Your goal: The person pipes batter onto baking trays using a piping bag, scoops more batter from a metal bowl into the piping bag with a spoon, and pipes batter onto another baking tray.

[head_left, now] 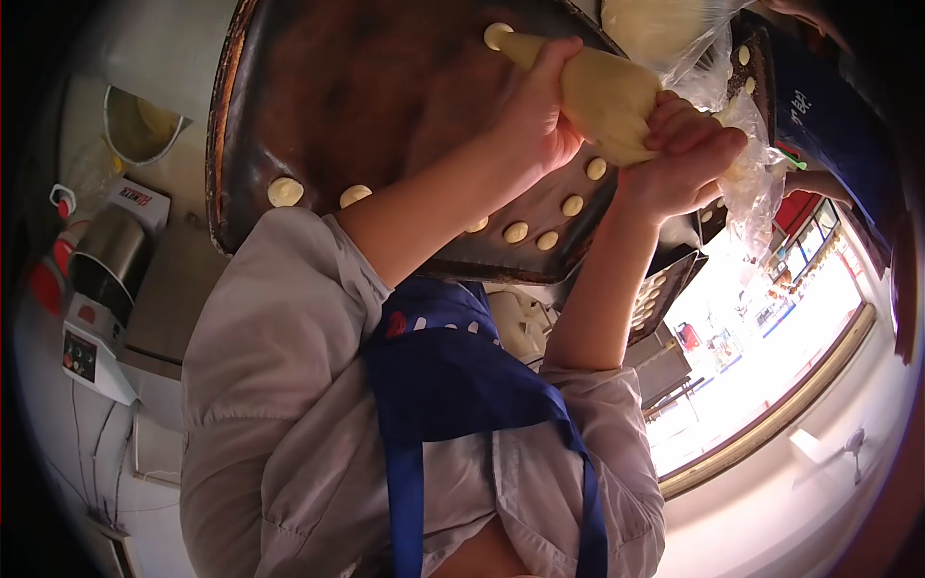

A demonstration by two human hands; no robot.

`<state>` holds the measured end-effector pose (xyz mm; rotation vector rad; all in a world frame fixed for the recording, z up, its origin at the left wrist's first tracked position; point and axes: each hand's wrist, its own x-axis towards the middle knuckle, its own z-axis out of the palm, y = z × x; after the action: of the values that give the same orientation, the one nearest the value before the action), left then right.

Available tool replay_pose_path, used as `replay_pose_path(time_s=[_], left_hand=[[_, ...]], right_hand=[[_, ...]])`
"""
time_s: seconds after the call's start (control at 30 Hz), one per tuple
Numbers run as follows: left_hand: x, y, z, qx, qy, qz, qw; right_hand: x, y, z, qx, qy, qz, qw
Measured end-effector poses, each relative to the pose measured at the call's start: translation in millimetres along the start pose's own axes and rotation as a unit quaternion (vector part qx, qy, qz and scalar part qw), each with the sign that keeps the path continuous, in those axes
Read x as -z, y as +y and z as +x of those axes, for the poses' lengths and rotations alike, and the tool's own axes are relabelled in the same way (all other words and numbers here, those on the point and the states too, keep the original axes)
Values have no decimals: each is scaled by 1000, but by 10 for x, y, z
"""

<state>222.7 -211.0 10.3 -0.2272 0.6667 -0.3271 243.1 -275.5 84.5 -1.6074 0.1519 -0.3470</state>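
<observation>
– Brown-black for the big tray [366,96], and dotted with what?

– With small pale blobs [285,192], spread along the near side and up toward the right.

– And above it?

– Above it, tip down at one blob near the far edge, a pale yellow piping bag [612,91], plump with filling.

– Held how?

– Grasped around the narrower front part by the left hand [547,108]; clenched around the gathered back end by the right hand [692,146].

– Other containers?

– At far right, just beyond the right hand, a clear plastic bag [708,67] with something pale yellow inside. At far left, a metal pot [125,120] with a little yellow stuff showing. Nearer on the left, a steel bowl [116,252] at a white machine [96,371]; contents, can't tell.

– More trays?

– Yes. To the right, a second tray [696,265] with blobs close together; at far right, a third tray [756,69] with a few more.

– And the room?

– At right, a glaring window [742,356] with blurred objects beyond; at near right, a pale wall [771,511].

– Any writing?

– Red capitals on the white machine, too small to trust. Red and white print on the blue apron [462,385], partly lost in folds. White characters on a co-worker's dark blue clothing [833,125] at far right, impossible to make out.
</observation>
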Motion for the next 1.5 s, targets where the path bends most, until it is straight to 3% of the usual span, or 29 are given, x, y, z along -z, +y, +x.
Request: replay_pose_path(time_s=[0.1, 0.17, 0.2, 0.27, 0.4, 0.5, 0.67, 0.8, 0.87, 0.97, 1.03, 1.13, 1.2, 1.3, 1.37, 1.5], left_hand=[[-62, -3, -31, 7, 33, -14, 999], [-135, 26, -55, 28, 42, -42, 998], [-169, 64, -69, 27, 43, -42, 998], [-257, 150, -73, 39, 42, -3, 998], [-356, 302, -315, -49, 9, 53, 997], [-347, 431, -336, -105, 17, 37, 994], [-203, 580, -206, -56, 22, -23, 998], [-178, 580, -208, -57, 9, -40, 998], [-214, 596, -230, -29, 29, -70, 997], [-346, 761, -282, 17, 24, -48, 998], [-395, 823, -424, -18, 17, -18, 1000], [-472, 942, -600, -86, 23, 22, 996], [-470, 1030, -620, -121, 30, 32, 992], [-385, 1204, -483, -110, -7, 11, 994], [-342, 1248, -446, -89, -21, -17, 996], [-322, 1260, -457, -90, -32, -27, 995]], right_hand=[[-43, -30, -3, 4, -11, -19, 1000], [-127, -33, -20, 44, 98, -80, 991], [-159, -51, -39, 43, 97, -79, 991], [-219, -114, -60, 120, 66, -28, 990], [-284, -149, -62, 102, -37, 91, 990], [-433, -79, -38, 97, -114, 54, 987], [-655, 10, -42, 18, -57, 65, 996], [-744, -86, -83, 14, -59, 21, 998], [-812, -108, -93, 2, 34, -44, 998], [-943, -115, -175, 83, 73, -37, 993], [-889, -145, -224, 106, 29, 14, 994], [-876, -182, -236, 90, -126, 144, 977], [-1023, -127, -206, 80, -125, 128, 981], [-1297, -114, -196, 67, -143, 71, 985], [-1388, -90, -196, 52, -101, 6, 993], [-1428, -108, -192, 6, -88, 19, 996]])
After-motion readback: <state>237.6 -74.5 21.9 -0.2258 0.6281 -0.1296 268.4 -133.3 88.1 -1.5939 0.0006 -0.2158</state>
